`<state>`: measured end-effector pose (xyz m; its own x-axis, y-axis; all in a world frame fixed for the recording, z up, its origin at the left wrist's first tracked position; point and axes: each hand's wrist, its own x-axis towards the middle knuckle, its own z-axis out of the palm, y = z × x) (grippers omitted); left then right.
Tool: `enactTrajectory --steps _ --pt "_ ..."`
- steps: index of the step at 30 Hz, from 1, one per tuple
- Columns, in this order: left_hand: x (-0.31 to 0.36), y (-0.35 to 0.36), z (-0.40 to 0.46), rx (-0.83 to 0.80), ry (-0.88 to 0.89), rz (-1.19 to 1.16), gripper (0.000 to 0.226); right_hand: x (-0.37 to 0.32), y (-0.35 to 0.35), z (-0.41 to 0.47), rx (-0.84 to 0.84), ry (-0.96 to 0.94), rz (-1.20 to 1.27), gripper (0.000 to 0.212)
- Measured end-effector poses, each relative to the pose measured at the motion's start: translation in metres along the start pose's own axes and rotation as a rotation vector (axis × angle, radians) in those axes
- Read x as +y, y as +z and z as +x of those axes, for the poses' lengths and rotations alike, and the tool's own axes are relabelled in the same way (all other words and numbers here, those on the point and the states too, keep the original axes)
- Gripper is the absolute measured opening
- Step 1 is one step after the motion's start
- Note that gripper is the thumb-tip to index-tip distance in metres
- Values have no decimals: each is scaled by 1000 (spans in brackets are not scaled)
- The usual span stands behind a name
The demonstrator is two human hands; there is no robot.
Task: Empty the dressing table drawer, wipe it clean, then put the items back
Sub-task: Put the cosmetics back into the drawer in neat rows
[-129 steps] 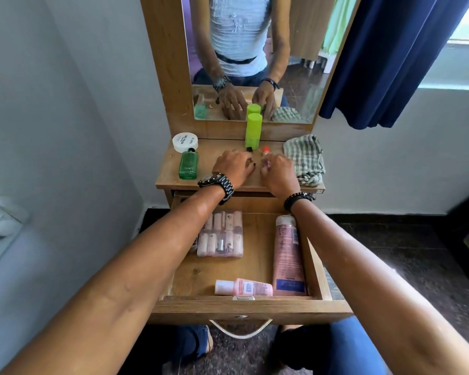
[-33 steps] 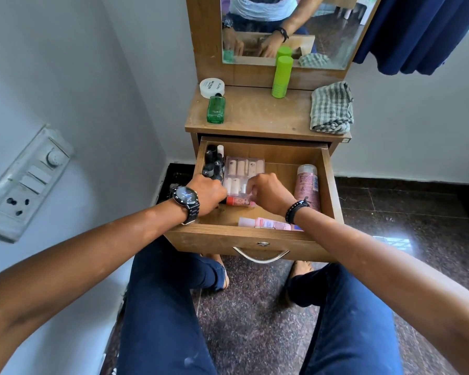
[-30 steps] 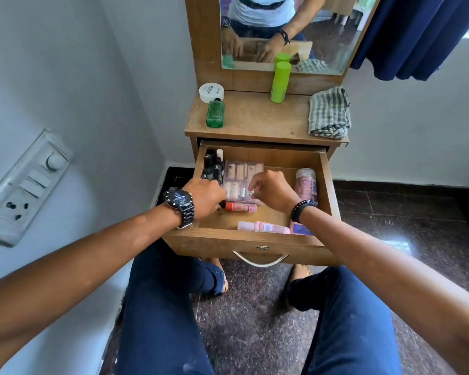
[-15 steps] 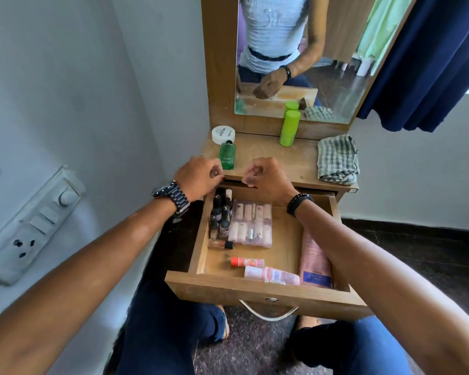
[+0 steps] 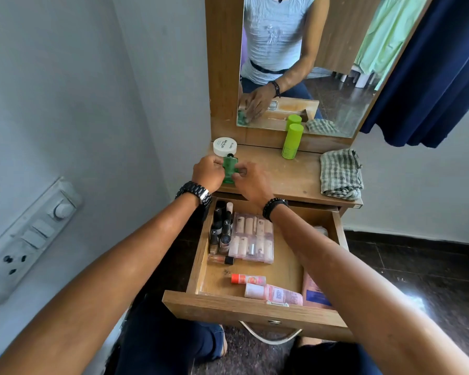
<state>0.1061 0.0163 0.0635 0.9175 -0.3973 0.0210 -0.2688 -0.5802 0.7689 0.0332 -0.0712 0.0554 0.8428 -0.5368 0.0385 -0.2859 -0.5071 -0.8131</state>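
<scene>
The wooden drawer (image 5: 255, 309) stands pulled open. Inside lie a clear case of small bottles (image 5: 252, 238), several dark nail polish bottles (image 5: 221, 226), a red-capped tube (image 5: 248, 279), a small pink tube (image 5: 274, 293) and a large pink tube (image 5: 313, 293) half hidden by my right arm. On the table top (image 5: 295, 180), my left hand (image 5: 209, 173) and my right hand (image 5: 251, 182) grip a green glass bottle (image 5: 229, 169) from either side. A white round jar (image 5: 224, 146), a lime bottle (image 5: 292, 142) and a checked cloth (image 5: 340, 173) also sit there.
A mirror (image 5: 322, 63) rises behind the table top. The grey wall with a switch panel (image 5: 25, 239) is close on the left. A dark blue curtain (image 5: 431, 63) hangs at the right. My knees are under the drawer front.
Both hands left the drawer, where the red-capped tube now lies, rose to the table top and closed round the green bottle. The camera has tilted upward.
</scene>
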Motion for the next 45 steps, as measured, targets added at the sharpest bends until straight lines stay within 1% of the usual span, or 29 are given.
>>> enactTrajectory --steps 3,6,8,10,11,13,14,16,17,19,22,24,27,30,31,32,33,34,37,40,45 --pt "-2 1 -3 -15 -67 -139 24 -1 0 -6 59 89 150 19" --pt "-2 0 -11 -48 -118 -344 23 2 -4 -10 74 171 315 5" --pt "-2 0 -18 -81 -143 -479 23 6 -7 -12 72 232 475 9" --pt "2 0 -27 -102 -139 -559 24 9 -15 -18 61 263 596 10" --pt "6 0 -33 -111 -134 -602 22 11 -20 -22 50 274 649 14" --pt "15 -2 -46 -138 -130 -699 17 9 -34 -34 -2 288 753 32" --pt "19 -3 -53 -158 -122 -734 13 9 -43 -41 -34 277 790 36" --pt "25 -1 -69 -209 -89 -753 8 14 -61 -55 -106 253 856 33" --pt "27 2 -75 -235 -75 -744 9 17 -71 -61 -140 250 876 31" --pt "27 12 -89 -284 -68 -712 15 26 -86 -77 -178 271 867 31" --pt "22 31 -104 -358 -43 -580 20 48 -98 -97 -200 357 841 33" --pt "18 44 -112 -477 -63 -514 23 67 -99 -108 -207 431 788 34" --pt "14 60 -119 -657 -152 -379 40 93 -91 -118 -217 520 714 34" --pt "7 77 -119 -763 -151 -192 51 109 -77 -117 -182 591 639 34" --pt "7 81 -118 -793 -143 -135 50 113 -73 -114 -153 603 605 35" --pt "6 85 -117 -811 -131 -88 44 115 -70 -111 -124 607 564 35" --pt "6 88 -116 -822 -130 -53 38 118 -66 -107 -93 610 519 35" --pt "7 91 -115 -826 -126 -29 36 119 -64 -103 -69 609 466 34" --pt "8 98 -108 -775 -67 87 50 125 -54 -90 -7 594 286 33" --pt "11 104 -105 -746 -4 176 45 129 -47 -79 41 547 140 30" --pt "7 112 -107 -730 96 408 48 138 -40 -72 56 508 13 29"
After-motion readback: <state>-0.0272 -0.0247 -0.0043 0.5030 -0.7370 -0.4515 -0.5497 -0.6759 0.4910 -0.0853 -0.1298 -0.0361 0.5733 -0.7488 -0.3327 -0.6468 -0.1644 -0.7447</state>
